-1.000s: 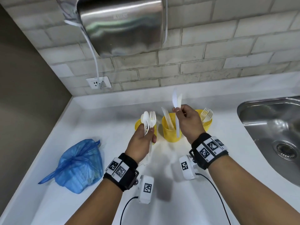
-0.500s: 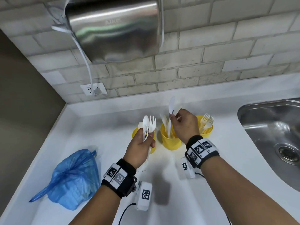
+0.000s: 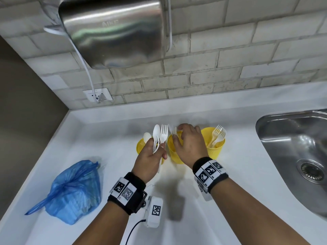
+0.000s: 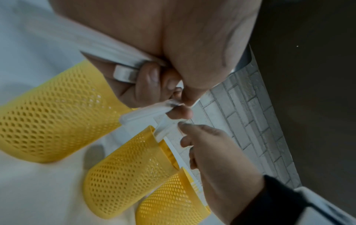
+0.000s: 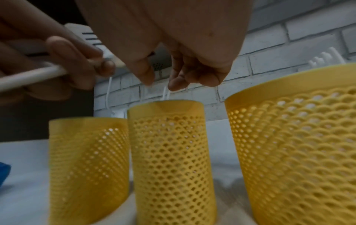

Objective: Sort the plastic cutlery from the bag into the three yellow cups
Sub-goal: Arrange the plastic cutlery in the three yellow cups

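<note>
Three yellow mesh cups stand in a row: left (image 3: 140, 146), middle (image 3: 174, 154), right (image 3: 215, 147). Forks (image 3: 218, 135) stand in the right cup. White knives (image 3: 171, 129) stick up from the middle cup. My right hand (image 3: 188, 144) hovers over that cup with fingers relaxed and apart; in the right wrist view the fingertips (image 5: 174, 85) hang just above the knife tops (image 5: 165, 93). My left hand (image 3: 150, 154), in front of the left cup, grips a bundle of spoons and one fork (image 3: 160, 137); its curled fingers (image 4: 150, 85) clamp the handles (image 4: 115, 48).
A tied blue plastic bag (image 3: 74, 190) lies on the white counter (image 3: 247, 174) at the left. A steel sink (image 3: 292, 138) is set in at the right. A hand dryer (image 3: 113, 29) and wall socket (image 3: 97, 97) are on the brick wall behind.
My right hand came down with the knives it held, set them into the middle cup and loosened its grip. The left hand kept its bundle and barely moved.
</note>
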`<control>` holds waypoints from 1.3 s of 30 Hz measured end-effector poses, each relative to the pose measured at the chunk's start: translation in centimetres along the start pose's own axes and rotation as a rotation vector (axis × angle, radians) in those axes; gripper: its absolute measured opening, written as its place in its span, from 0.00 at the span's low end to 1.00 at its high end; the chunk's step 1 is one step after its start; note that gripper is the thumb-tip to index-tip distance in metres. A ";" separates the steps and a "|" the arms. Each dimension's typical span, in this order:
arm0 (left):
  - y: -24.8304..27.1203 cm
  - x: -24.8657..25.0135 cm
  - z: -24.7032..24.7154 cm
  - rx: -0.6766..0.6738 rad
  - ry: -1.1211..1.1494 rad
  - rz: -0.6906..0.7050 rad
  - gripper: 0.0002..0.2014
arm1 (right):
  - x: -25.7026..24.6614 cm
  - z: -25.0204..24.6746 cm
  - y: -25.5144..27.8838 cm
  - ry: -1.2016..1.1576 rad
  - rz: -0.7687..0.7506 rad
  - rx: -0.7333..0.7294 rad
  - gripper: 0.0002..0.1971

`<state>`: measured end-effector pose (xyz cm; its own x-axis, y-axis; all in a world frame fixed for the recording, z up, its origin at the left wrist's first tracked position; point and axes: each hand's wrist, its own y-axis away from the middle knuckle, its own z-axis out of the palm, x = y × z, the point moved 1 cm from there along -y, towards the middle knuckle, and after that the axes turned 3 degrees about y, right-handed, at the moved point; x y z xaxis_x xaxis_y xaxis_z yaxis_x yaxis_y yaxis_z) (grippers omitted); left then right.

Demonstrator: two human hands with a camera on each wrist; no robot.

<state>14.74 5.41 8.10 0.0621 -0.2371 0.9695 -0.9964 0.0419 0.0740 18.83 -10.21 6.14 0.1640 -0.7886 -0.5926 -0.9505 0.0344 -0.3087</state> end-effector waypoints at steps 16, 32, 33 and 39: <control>0.8 1.0 0.8 0.053 -0.197 0.108 0.06 | -1.3 -2.5 0.2 -0.528 0.197 -0.125 0.15; 1.1 3.2 1.1 0.132 -0.074 0.052 0.08 | 2.3 -6.8 -1.2 -0.491 0.204 0.046 0.14; 1.0 3.4 1.3 0.129 -0.007 0.029 0.08 | 1.6 -6.4 -0.8 -0.512 0.186 -0.014 0.13; -0.2 4.3 2.0 0.099 0.157 0.001 0.06 | -1.3 -4.9 0.9 -0.669 0.166 -0.250 0.11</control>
<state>15.07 2.40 11.79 0.0621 -0.0825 0.9947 -0.9968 -0.0556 0.0576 16.44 -12.17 10.22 0.0629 -0.2387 -0.9691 -0.9955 -0.0834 -0.0441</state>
